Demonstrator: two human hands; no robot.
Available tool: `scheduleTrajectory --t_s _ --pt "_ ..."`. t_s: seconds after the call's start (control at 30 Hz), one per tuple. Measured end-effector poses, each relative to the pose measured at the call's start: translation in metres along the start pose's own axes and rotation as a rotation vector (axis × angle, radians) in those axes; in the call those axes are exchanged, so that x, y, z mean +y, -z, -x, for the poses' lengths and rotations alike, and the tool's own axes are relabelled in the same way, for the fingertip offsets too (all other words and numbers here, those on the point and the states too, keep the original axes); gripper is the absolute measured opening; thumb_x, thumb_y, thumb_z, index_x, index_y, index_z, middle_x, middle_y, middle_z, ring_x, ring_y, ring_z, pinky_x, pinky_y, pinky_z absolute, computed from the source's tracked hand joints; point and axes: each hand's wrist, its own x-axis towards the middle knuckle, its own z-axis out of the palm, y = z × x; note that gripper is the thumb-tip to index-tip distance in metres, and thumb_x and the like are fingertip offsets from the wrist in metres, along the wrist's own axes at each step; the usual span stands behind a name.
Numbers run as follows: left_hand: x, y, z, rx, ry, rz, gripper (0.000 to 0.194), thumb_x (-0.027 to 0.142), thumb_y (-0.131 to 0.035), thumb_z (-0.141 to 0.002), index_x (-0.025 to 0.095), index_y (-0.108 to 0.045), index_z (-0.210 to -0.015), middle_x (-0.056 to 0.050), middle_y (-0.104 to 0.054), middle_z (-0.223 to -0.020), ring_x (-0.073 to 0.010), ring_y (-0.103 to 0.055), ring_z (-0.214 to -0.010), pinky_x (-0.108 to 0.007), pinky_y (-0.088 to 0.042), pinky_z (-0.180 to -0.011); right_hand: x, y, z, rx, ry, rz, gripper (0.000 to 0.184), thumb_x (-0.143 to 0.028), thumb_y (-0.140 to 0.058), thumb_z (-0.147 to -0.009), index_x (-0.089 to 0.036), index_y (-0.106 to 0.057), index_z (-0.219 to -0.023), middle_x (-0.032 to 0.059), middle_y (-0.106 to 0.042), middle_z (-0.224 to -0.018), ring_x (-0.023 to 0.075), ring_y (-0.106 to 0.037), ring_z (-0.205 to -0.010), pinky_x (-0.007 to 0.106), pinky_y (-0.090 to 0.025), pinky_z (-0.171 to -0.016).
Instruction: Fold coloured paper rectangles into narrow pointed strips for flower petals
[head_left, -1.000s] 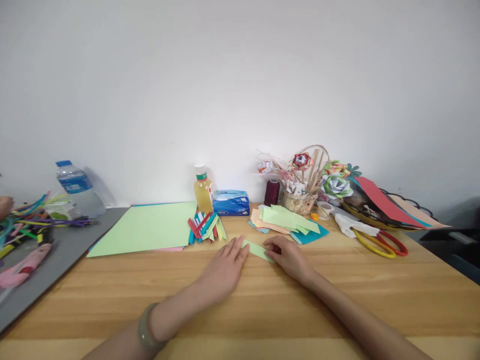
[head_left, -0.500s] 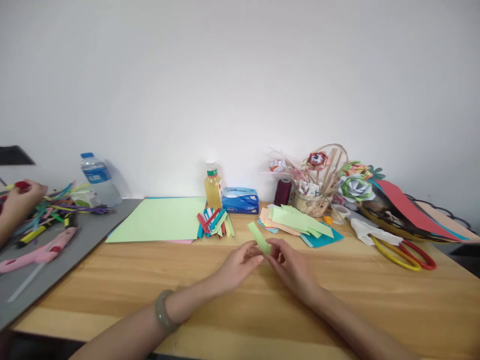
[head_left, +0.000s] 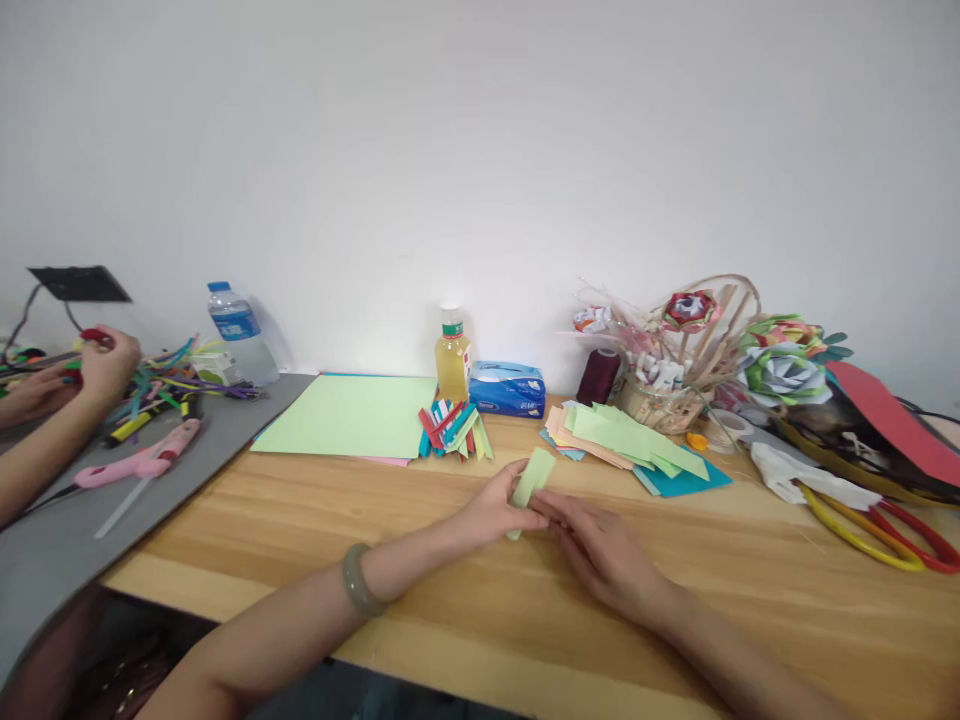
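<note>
A folded light green paper strip (head_left: 534,474) stands tilted above the table between my hands. My left hand (head_left: 504,508), with a bangle on its wrist, pinches it, the thumb in front. My right hand (head_left: 596,540) comes from the right, its bent fingers closed at the strip's lower right edge against my left thumb. Its exact hold there is partly hidden. Behind my hands lie a bundle of coloured folded strips (head_left: 455,430) and a fanned pile of light green and peach paper pieces (head_left: 637,440).
Light green sheets (head_left: 345,415), a juice bottle (head_left: 452,368) and a tissue pack (head_left: 507,390) line the back. Scissors (head_left: 862,525) and paper flowers (head_left: 787,375) are right. Left, a co-worker's hands (head_left: 109,365) hold something red near a pink glue gun (head_left: 142,460).
The strip has turned from leaning left to leaning right, and my left hand now holds most of it. The view has shifted left, showing more of the co-worker's hands.
</note>
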Motion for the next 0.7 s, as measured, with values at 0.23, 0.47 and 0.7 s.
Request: scheduleTrajectory --t_s 0.23,0.47,0.7 --pt "0.004 -0.001 0.001 -0.030 0.089 -0.091 0.080 -0.005 -0.053 -0.062 0.020 -0.032 -0.136 -0.010 -0.044 -0.135 -0.0214 -0.045 -0.120 -0.032 -0.040 -0.096 -0.003 0.000 -0.005 0.000 -0.050 0.060 0.025 -0.022 -0.036 -0.092 -0.022 -0.051 -0.112 0.0063 -0.067 -0.090 0.0180 -0.064 -0.077 0.031 -0.051 -0.066" --pt "0.010 -0.001 0.005 -0.074 0.143 0.088 0.072 -0.002 -0.048 -0.068 0.015 -0.033 -0.136 -0.011 -0.053 -0.128 -0.0217 -0.054 -0.112 -0.037 -0.042 -0.094 0.018 -0.001 -0.007 0.197 0.026 0.128 0.023 -0.018 -0.039 -0.090 -0.023 -0.058 -0.102 0.0085 -0.066 -0.098 0.0195 -0.062 -0.092 0.035 -0.052 -0.078" --pt "0.002 -0.002 0.002 -0.043 0.102 0.091 0.064 0.009 -0.057 -0.078 0.015 -0.032 -0.136 -0.015 -0.050 -0.128 -0.0207 -0.057 -0.104 -0.037 -0.047 -0.088 0.023 0.002 -0.004 0.282 0.023 0.247 0.022 -0.020 -0.041 -0.090 -0.021 -0.062 -0.097 0.0096 -0.066 -0.097 0.0204 -0.062 -0.089 0.036 -0.053 -0.075"
